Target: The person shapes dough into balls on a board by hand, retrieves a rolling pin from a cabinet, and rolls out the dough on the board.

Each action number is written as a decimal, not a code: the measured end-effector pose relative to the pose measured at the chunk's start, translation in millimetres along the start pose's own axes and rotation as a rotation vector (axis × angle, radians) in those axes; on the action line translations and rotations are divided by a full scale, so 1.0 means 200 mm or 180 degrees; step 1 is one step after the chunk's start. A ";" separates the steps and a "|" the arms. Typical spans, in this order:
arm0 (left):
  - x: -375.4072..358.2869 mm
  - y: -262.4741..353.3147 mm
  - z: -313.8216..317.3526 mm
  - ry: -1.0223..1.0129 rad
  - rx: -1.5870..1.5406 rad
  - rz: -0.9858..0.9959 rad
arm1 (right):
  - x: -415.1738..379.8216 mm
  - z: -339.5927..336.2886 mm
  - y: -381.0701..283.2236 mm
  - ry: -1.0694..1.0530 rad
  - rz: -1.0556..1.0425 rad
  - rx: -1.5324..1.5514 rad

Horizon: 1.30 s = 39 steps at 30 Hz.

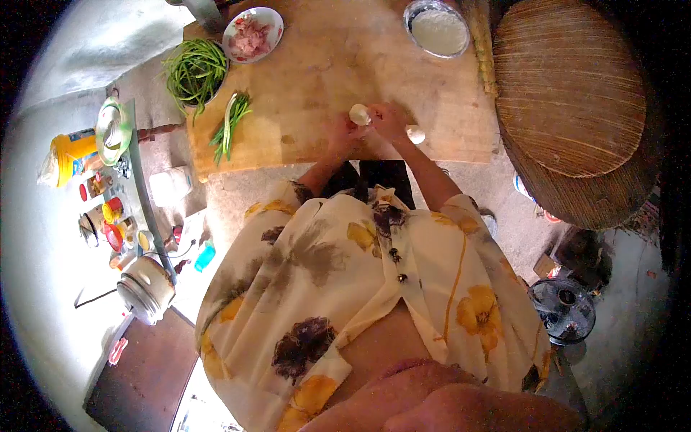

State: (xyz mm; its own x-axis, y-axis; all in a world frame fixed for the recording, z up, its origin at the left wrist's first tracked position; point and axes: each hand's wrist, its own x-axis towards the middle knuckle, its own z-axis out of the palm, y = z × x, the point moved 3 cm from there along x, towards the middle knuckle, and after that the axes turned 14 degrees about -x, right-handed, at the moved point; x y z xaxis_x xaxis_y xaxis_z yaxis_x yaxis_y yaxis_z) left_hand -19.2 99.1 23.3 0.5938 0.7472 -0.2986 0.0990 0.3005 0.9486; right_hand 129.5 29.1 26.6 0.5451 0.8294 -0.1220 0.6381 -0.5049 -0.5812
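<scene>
Over the front part of the wooden table, my two hands meet around a pale, round, bulb-like piece (360,114); its exact kind is too small to tell. My left hand (345,135) is closed, gripping it from the left. My right hand (389,122) has its fingers pinched together against the piece's right side. Just right of my right wrist lies a second pale white piece (415,134) on the tabletop. A small bunch of green onions (230,126) rests to the left of my hands.
On the wooden table (309,79) stand a bowl of green beans (196,72), a plate of raw meat (252,36) and a bowl of white powder or grain (439,32). A large woven basket lid (568,86) is at the right. A pot (146,288) and a fan (563,311) flank me.
</scene>
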 end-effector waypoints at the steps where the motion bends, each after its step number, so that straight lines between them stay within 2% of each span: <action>1: 0.02 -0.08 0.01 -0.0006 -0.0329 0.0082 | -0.06 0.02 -0.03 0.0111 -0.0342 -0.0182; 2: 0.09 -0.13 -0.02 -0.0015 -0.0330 0.0111 | -0.06 0.02 -0.04 0.0176 -0.0520 -0.0290; 3: 0.14 -0.15 -0.03 -0.0395 -0.0017 0.0306 | -0.06 0.03 -0.04 0.0246 -0.0696 -0.0398; 4: 0.17 -0.19 -0.04 -0.0772 0.0293 0.0476 | -0.07 0.05 0.00 -0.0216 -0.0055 0.0084; 5: 0.18 -0.18 -0.06 -0.0768 0.0275 0.0456 | -0.09 0.08 0.03 -0.0679 0.0594 0.0568; 7: 0.19 -0.03 -0.08 -0.0944 0.1401 0.0956 | -0.09 0.09 0.10 -0.0896 0.0466 0.0487; 8: 0.20 -0.02 -0.09 -0.0925 0.1407 0.0975 | -0.06 0.07 0.08 -0.0985 0.0383 0.0447; 9: 0.19 0.00 -0.09 -0.0791 0.1180 0.1252 | -0.03 0.06 0.07 -0.1073 0.0298 0.0407; 10: 0.17 0.02 -0.08 -0.0663 0.0947 0.1525 | 0.02 0.02 0.05 -0.0552 0.0231 0.0384; 11: 0.13 0.05 -0.07 -0.0663 0.0944 0.1529 | 0.04 -0.02 0.03 -0.0031 0.0170 0.0359; 13: 0.05 0.02 -0.08 0.0053 -0.0278 -0.0946 | 0.10 0.01 0.01 -0.0140 -0.0014 0.0619; 14: 0.02 0.00 -0.06 0.0061 -0.0270 -0.0960 | 0.10 0.00 -0.03 -0.0268 -0.0204 0.0887; 15: 0.00 -0.01 -0.04 0.0201 -0.0671 -0.0844 | 0.08 0.00 -0.06 -0.0280 -0.0203 0.0904; 16: 0.00 -0.01 -0.03 0.0338 -0.1074 -0.0705 | 0.06 -0.02 -0.08 -0.0449 0.0127 0.1228; 17: 0.02 -0.06 -0.04 0.0336 -0.1070 -0.0688 | 0.05 -0.03 -0.10 -0.0609 0.0457 0.1542; 18: 0.05 -0.10 -0.04 0.0362 -0.0853 -0.0481 | 0.03 -0.01 -0.09 -0.0597 0.0449 0.1535; 20: 0.08 -0.16 -0.04 0.0387 -0.0662 -0.0265 | -0.02 0.05 -0.04 -0.0446 0.0942 0.2239; 21: 0.07 -0.12 -0.06 0.0135 -0.0071 0.0707 | -0.02 0.06 -0.01 -0.0451 0.0946 0.2232; 23: 0.04 -0.07 -0.05 -0.0117 0.0534 0.1666 | 0.01 0.06 0.02 -0.0718 0.0701 0.1332; 24: 0.06 -0.09 -0.06 0.0048 -0.0153 0.0643 | 0.01 0.05 0.02 -0.0714 0.0694 0.1331; 25: 0.06 -0.12 -0.06 0.0206 -0.0831 -0.0394 | 0.02 0.01 0.00 -0.0385 0.0371 0.0710; 26: 0.05 -0.07 -0.04 0.0200 -0.0836 -0.0381 | 0.04 0.00 0.00 -0.0221 0.0197 0.0400; 27: 0.02 -0.03 -0.03 0.0362 -0.0952 -0.0674 | 0.05 0.01 0.02 -0.0041 0.0041 0.0082; 28: -0.01 0.01 -0.02 0.0533 -0.1061 -0.0984 | 0.05 0.04 0.02 -0.0069 -0.0099 0.0333; 30: 0.02 -0.05 -0.03 0.0611 -0.0827 -0.0979 | 0.02 0.03 -0.02 -0.0094 -0.0237 0.0598; 32: 0.05 -0.06 -0.02 0.0671 -0.0615 -0.0950 | -0.05 -0.03 -0.06 -0.0478 0.0868 0.1859; 34: 0.03 0.06 0.01 0.0729 -0.0289 -0.0227 | -0.06 -0.09 -0.08 -0.0550 0.0967 0.1502; 36: 0.08 -0.14 -0.02 0.0583 -0.0536 -0.0235 | -0.05 -0.12 -0.08 -0.0606 0.1037 0.1144; 38: 0.09 -0.18 -0.02 0.0463 -0.0761 -0.0239 | -0.03 -0.14 -0.11 -0.0191 0.0512 0.0763; 39: 0.05 -0.13 -0.01 0.0612 -0.0661 -0.0649 | -0.02 -0.10 -0.07 -0.0200 0.0513 0.0776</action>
State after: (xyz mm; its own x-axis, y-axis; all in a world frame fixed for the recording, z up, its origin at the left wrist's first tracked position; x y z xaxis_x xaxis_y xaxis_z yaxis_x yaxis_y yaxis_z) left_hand -16.8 99.6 -3.7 0.4153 0.7513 -0.5128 0.0239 0.5546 0.8318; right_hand 128.8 27.7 51.8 0.5893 0.7602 -0.2736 0.3925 -0.5653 -0.7255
